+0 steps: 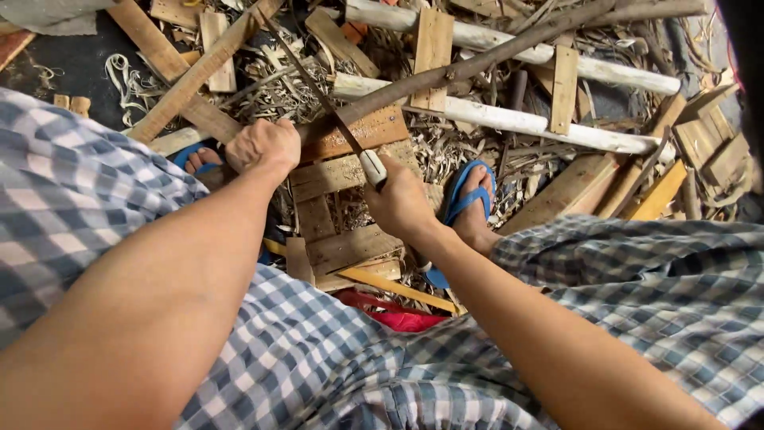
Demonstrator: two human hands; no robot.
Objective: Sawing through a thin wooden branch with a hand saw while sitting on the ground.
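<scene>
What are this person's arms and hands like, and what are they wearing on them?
Both forearms are bare down to the wrist: no sleeves, gloves, watch or rings show on the left hand or the right hand. Lower down, the person wears blue-and-white checked cloth and blue flip-flops.

even, soft daylight, few hard shadows — centre sharp, edges bowed by the wide lens, near sleeves slightly blurred.

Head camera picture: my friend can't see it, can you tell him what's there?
A person's left hand holds a long brown branch while the right hand presses a knife against it. Below lie wood scraps, shavings and blue sandals.
</scene>
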